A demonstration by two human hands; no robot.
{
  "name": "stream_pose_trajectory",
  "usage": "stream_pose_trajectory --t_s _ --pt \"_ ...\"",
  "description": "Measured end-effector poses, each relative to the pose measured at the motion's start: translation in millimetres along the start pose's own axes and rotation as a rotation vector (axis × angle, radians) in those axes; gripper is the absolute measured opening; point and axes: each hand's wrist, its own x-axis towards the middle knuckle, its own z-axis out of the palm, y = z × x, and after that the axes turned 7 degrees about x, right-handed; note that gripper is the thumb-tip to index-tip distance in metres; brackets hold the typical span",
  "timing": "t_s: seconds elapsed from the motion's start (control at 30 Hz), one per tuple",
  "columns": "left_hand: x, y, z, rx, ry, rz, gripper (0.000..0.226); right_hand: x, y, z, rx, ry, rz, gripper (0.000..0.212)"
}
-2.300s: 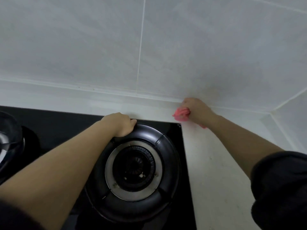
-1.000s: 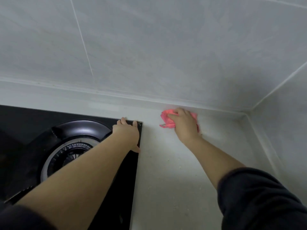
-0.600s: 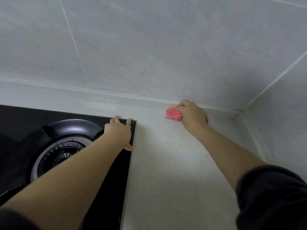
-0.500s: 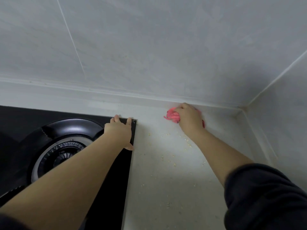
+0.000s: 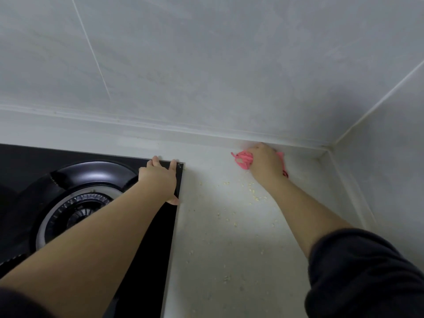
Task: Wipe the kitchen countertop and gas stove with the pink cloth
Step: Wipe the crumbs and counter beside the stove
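Observation:
My right hand point(image 5: 266, 164) grips the bunched pink cloth point(image 5: 243, 159) and presses it on the pale countertop point(image 5: 229, 249) at the back, close to the wall seam. My left hand point(image 5: 159, 179) rests flat on the back right corner of the black glass gas stove point(image 5: 149, 237), fingers straight and reaching its rear edge. The stove's round burner point(image 5: 75, 214) with its black ring lies left of that hand, partly hidden by my left forearm.
Several small yellowish crumbs point(image 5: 252, 193) lie scattered on the countertop between my arms. A grey tiled wall point(image 5: 206, 76) rises behind, and a side wall point(image 5: 378, 180) closes the corner at the right.
My right hand has slid the pink cloth a little to the right along the wall seam, toward the corner. My left hand stays put on the stove corner.

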Motion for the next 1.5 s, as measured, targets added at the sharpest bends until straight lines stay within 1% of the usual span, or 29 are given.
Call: stream_pose_trajectory --t_s 0.07,0.13,0.2,0.23,0.3,0.33,0.4,0.43,0.47,0.5,0.57,0.63,0.67,0.7,0.73,0.8,0.87,0.93,1.0,1.03,1.07,1.1,1.13,1.2,1.23,1.27,1.37,1.43,1.5 --pt "0 0 1 0.0 -0.015 -0.001 0.118 0 1 0 0.006 -0.158 0.008 0.012" --pt "-1 0 2 0.004 -0.026 -0.002 0.118 -3 7 -12 -0.039 -0.37 -0.002 0.021" --pt "-3 0 1 0.01 -0.023 0.0 0.118 -7 17 -29 -0.008 -0.417 0.006 0.031" --pt "-4 -1 1 0.012 -0.023 -0.002 0.118 -7 23 -36 0.102 -0.361 0.031 0.033" --pt "-5 0 0 0.007 -0.023 0.0 0.117 -5 35 -42 0.322 -0.139 0.045 0.032" --pt "-5 0 -1 0.004 -0.02 0.0 0.117 -2 40 -40 0.328 -0.039 0.045 0.031" --pt "-5 1 -1 0.008 -0.013 0.0 0.117 -2 47 -30 0.088 0.06 0.063 0.021" --pt "-4 2 -1 0.012 -0.014 -0.002 0.117 -4 52 -21 -0.018 0.061 0.069 0.013" --pt "-3 2 -1 0.015 -0.014 -0.004 0.116 -8 54 -14 -0.068 0.044 0.064 0.015" --pt "-3 1 0 0.016 -0.013 -0.006 0.116 -9 56 -11 -0.072 0.016 0.035 0.019" --pt "-2 -1 1 0.023 -0.014 -0.005 0.116 -9 56 -18 0.014 -0.099 -0.021 0.011" --pt "-3 -2 3 0.028 -0.027 -0.001 0.116 -11 59 -34 0.006 -0.349 -0.044 0.011" --pt "-4 -2 3 0.03 -0.029 0.001 0.116 -13 62 -45 -0.02 -0.428 -0.043 0.013" --pt "-5 -4 3 0.032 -0.033 0.002 0.116 -13 65 -50 0.023 -0.424 -0.041 0.017" --pt "-5 -2 1 0.029 -0.03 0.009 0.116 -14 71 -61 0.088 -0.351 -0.009 0.023" --pt "-7 -1 -1 0.029 -0.033 0.011 0.116 -13 80 -65 0.232 -0.136 0.073 0.024" --pt "-6 2 -4 0.03 -0.033 0.012 0.117 -9 87 -58 0.114 0.026 0.115 0.018" --pt "-6 4 -5 0.036 -0.039 0.016 0.117 -13 93 -42 -0.01 0.04 0.165 0.017" --pt "-4 4 -6 0.05 -0.035 0.012 0.117 -15 98 -29 -0.042 0.029 0.167 0.013" --pt "-3 3 -6 0.056 -0.032 0.011 0.117 -15 98 -28 -0.023 0.009 0.143 0.007" --pt "-2 2 -6 0.06 -0.032 0.008 0.118 -15 99 -29 0.027 -0.041 0.119 0.016" --pt "-2 1 -5 0.062 -0.037 0.003 0.118 -14 98 -32 0.083 -0.141 0.091 0.028" --pt "-3 -1 -4 0.063 -0.045 0.0 0.118 -16 96 -37 0.141 -0.276 0.088 0.032" --pt "-5 -2 -2 0.061 -0.051 -0.001 0.119 -19 94 -51 0.051 -0.448 0.074 0.027" --pt "-7 -2 -2 0.058 -0.053 0.0 0.119 -19 99 -55 0.002 -0.435 0.078 0.027" --pt "-7 -1 -1 0.058 -0.051 0.003 0.119 -18 104 -58 0.005 -0.349 0.092 0.028" --pt "-8 0 -5 0.052 -0.04 0.009 0.12 -16 116 -60 0.039 0.033 0.083 0.031" --pt "-6 1 -7 0.053 -0.04 0.007 0.12 -17 117 -50 -0.045 0.096 0.101 0.029" --pt "-4 2 -7 0.06 -0.039 0.008 0.12 -24 116 -33 -0.105 0.075 0.192 0.024"
